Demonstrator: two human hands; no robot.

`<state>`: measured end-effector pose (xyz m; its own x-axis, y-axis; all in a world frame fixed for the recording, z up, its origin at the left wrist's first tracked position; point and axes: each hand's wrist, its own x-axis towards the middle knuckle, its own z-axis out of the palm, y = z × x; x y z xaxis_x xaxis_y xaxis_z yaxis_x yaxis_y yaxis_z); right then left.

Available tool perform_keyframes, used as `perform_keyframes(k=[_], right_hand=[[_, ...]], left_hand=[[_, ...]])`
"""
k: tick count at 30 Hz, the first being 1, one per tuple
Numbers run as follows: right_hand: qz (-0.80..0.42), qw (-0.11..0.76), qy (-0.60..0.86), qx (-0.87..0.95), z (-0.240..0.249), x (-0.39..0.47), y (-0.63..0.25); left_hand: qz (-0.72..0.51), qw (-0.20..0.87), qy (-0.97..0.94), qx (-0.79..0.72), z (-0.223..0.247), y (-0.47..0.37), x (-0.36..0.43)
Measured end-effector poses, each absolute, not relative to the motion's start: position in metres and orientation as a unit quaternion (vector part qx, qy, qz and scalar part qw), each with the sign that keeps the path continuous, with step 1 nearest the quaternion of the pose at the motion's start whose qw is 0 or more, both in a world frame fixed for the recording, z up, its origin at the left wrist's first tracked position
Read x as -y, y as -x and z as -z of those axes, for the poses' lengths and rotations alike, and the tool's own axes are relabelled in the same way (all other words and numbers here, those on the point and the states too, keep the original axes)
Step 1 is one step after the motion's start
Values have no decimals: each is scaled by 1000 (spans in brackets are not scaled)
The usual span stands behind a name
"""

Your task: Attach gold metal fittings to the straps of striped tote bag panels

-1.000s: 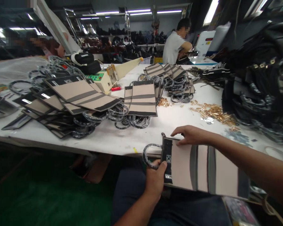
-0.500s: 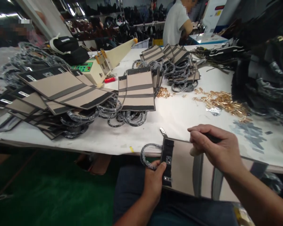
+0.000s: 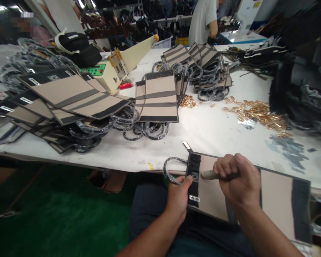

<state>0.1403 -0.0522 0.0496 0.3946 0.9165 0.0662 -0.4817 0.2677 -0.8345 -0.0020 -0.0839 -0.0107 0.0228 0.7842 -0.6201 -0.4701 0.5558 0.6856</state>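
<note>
A flat beige panel (image 3: pixel 275 200) with black bands lies across my lap against the table edge. My left hand (image 3: pixel 179 194) grips its left black edge, thumb on top, beside a small square metal fitting (image 3: pixel 195 177). A plastic-wrapped loop handle (image 3: pixel 166 169) sticks out past that edge. Below the thumb sits a small metal plate (image 3: pixel 194 198). My right hand (image 3: pixel 239 178) is wrapped round a tool with a dull rounded end (image 3: pixel 209 174), held over the panel with its end pointing left, close to the square fitting.
Stacked panels with wrapped handles (image 3: pixel 69 92) cover the table's left; another stack (image 3: pixel 160 92) stands mid-table. Gold-coloured metal pieces (image 3: pixel 259 114) and grey flat pieces (image 3: pixel 289 150) lie at right. A cream machine (image 3: pixel 107 76) and a person in a grey shirt (image 3: pixel 202 21) are farther back.
My right hand has turned and moved down and slightly left, bringing the tool's end into view near the square fitting. My left hand keeps its hold on the panel. The camera view has shifted slightly.
</note>
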Motion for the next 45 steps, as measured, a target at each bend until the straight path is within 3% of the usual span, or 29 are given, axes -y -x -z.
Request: perform_keyframes(k=[6, 10, 15, 18, 24, 32, 36, 42, 45], right_hand=[[-504, 747, 364, 234, -45, 44, -136], [-485, 730, 354, 325, -43, 47, -126], [-407, 590, 396, 574, -48, 52, -110], [-402, 495, 441, 631, -57, 47, -109], [-438, 496, 468, 586, -71, 38, -106], [-384, 394, 417, 724, -74, 36, -90], [-418, 431, 432, 673, -65, 37, -106], [-462, 626, 321, 540, -83, 46, -116], [-436, 650, 322, 533, -74, 50, -112]], left_hand=[[-453, 690, -126, -551, 12, -2, 83], [-451, 693, -118, -550, 11, -3, 82], [-455, 694, -133, -542, 5, -2, 82], [-463, 689, -145, -539, 4, -1, 82], [-478, 680, -157, -534, 7, -1, 86], [-489, 670, -162, -534, 12, -2, 86], [-485, 676, -151, -533, 9, -1, 87], [-468, 696, -131, -529, 14, -2, 88], [-464, 698, -124, -531, 13, -2, 87]])
